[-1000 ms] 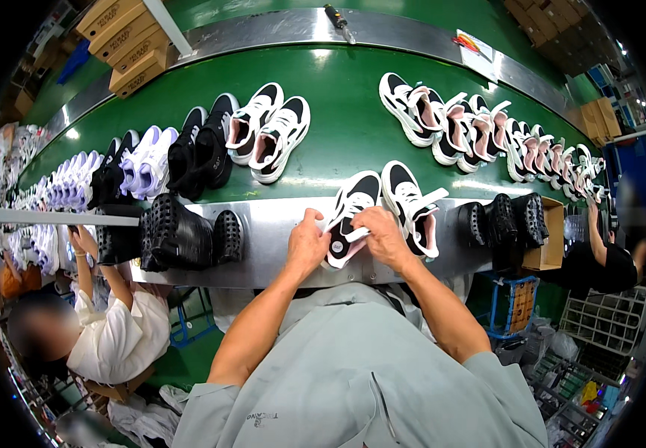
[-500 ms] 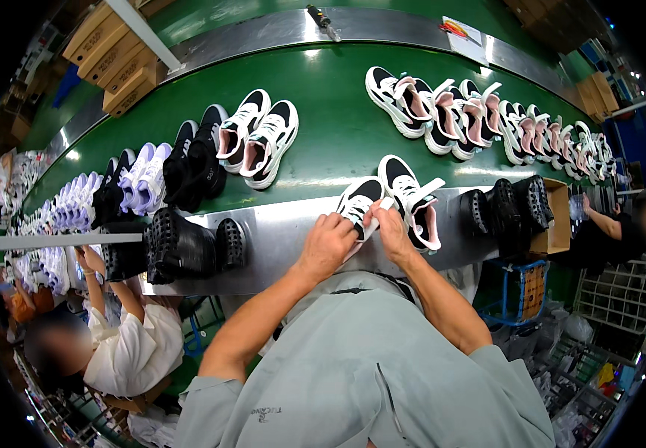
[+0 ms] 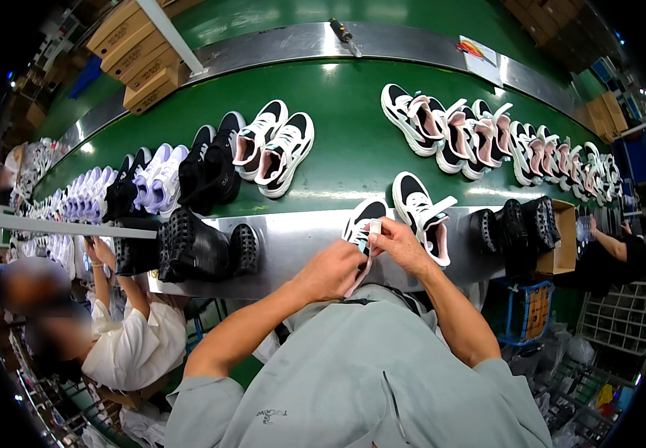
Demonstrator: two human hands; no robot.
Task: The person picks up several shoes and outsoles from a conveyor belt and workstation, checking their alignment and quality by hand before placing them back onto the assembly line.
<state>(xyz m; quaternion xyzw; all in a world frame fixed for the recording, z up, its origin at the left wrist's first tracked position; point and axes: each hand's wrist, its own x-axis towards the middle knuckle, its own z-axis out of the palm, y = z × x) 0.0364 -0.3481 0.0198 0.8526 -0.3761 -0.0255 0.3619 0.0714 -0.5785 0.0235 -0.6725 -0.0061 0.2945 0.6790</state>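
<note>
A black-and-white sneaker (image 3: 362, 216) with a pink lining is between my hands at the near metal edge of the table. My left hand (image 3: 336, 269) is closed on its left side, the fingertips partly hidden. With thumb and fingers, my right hand (image 3: 404, 246) pinches the sneaker's white tongue or tab, just above the opening. Its matching sneaker (image 3: 414, 196) stands to the right on the metal strip, its white tongue pulled up and out; neither hand grips that one.
Black boots (image 3: 188, 243) stand at left, more boots (image 3: 513, 224) by an open cardboard box (image 3: 562, 235) at right. Sneakers line the green belt (image 3: 345, 127), including a finished-looking black-and-white pair (image 3: 286, 153). A co-worker in a white shirt (image 3: 136, 347) sits at left; another person's arm (image 3: 608, 240) shows at right.
The sneaker in my hands has come slightly nearer my body. My right hand still pinches at the tongue and has turned more over it. The whole view has shifted a little.
</note>
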